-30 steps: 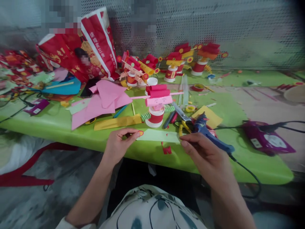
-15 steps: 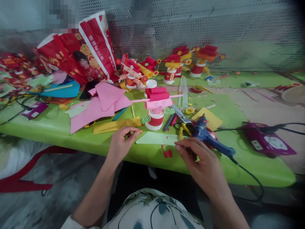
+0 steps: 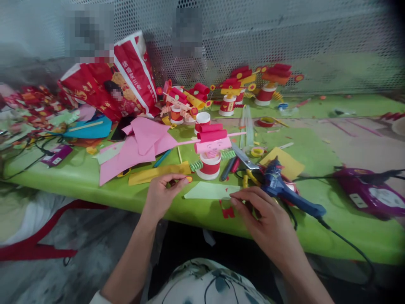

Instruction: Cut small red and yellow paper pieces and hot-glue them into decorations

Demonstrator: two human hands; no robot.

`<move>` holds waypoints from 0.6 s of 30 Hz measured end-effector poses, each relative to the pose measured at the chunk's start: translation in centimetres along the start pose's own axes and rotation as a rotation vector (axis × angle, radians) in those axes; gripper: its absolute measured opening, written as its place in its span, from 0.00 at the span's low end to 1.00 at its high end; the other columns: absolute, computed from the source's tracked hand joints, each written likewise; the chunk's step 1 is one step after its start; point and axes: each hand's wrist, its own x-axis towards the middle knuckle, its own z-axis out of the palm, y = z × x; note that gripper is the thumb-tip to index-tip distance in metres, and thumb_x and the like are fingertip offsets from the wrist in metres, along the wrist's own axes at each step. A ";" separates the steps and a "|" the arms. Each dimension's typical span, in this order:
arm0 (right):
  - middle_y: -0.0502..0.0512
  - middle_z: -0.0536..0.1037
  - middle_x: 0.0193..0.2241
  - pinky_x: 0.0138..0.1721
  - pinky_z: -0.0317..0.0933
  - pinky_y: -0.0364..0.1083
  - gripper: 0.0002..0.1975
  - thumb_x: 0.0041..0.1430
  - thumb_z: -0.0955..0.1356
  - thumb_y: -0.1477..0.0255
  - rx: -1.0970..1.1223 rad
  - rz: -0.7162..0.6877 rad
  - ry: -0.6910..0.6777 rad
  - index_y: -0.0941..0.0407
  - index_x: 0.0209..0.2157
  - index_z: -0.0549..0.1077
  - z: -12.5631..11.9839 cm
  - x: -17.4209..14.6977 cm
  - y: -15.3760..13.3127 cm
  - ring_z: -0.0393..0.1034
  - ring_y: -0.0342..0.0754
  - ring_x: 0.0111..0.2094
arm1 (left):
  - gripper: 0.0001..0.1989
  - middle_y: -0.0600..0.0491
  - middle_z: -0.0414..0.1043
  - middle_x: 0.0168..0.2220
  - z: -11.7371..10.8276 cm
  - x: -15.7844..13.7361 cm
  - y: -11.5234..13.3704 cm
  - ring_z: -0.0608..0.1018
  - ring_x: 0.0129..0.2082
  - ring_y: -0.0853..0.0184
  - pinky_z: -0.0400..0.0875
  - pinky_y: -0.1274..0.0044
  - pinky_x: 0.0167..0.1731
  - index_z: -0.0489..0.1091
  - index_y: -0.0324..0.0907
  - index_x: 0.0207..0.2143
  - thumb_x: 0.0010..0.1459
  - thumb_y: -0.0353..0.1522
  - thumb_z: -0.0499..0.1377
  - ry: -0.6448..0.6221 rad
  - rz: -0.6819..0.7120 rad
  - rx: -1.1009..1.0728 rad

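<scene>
Between the thumb and forefinger of my left hand [image 3: 163, 194] is a small yellow-orange paper piece [image 3: 189, 179]. My right hand [image 3: 262, 207] is closed at the fingertips by the right end of a pale green paper strip [image 3: 209, 191]; whatever they pinch is too small to make out. Tiny red scraps lie on that strip, and a red paper offcut [image 3: 227, 210] rests just below it. Behind the strip stands a paper figure [image 3: 210, 164] on a white-rimmed red cup, with a pink face, rolled red hat and green spring arms.
Scissors [image 3: 245, 158] and a blue glue gun [image 3: 284, 190] lie at the right, its cord trailing over the table edge. A purple power box [image 3: 363, 190] sits farther right. Pink paper sheets [image 3: 142, 147] and a yellow strip [image 3: 155, 173] are left; finished figures [image 3: 228, 101] stand behind.
The view has shifted slightly, so the table appears a little lower and to the right. Both hands keep nearly the same pose, with the right fingertips slightly closer to the strip's middle.
</scene>
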 end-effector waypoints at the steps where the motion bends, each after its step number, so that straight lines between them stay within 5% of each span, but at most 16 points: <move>1: 0.53 0.80 0.40 0.40 0.68 0.45 0.07 0.71 0.68 0.68 0.004 0.004 -0.003 0.52 0.41 0.79 0.1 0.0 0.0 0.78 0.48 0.40 | 0.13 0.48 0.86 0.39 0.0 0.0 -0.1 0.83 0.40 0.60 0.76 0.71 0.43 0.85 0.44 0.38 0.55 0.43 0.72 -0.003 -0.009 -0.013; 18: 0.55 0.79 0.39 0.35 0.69 0.46 0.05 0.71 0.68 0.71 0.101 -0.007 -0.039 0.53 0.41 0.78 0.4 1.7 -2.2 0.75 0.47 0.33 | 0.12 0.50 0.84 0.34 -0.7 0.2 0.6 0.80 0.34 0.66 0.74 0.76 0.37 0.84 0.42 0.36 0.56 0.41 0.72 0.005 -0.004 -0.087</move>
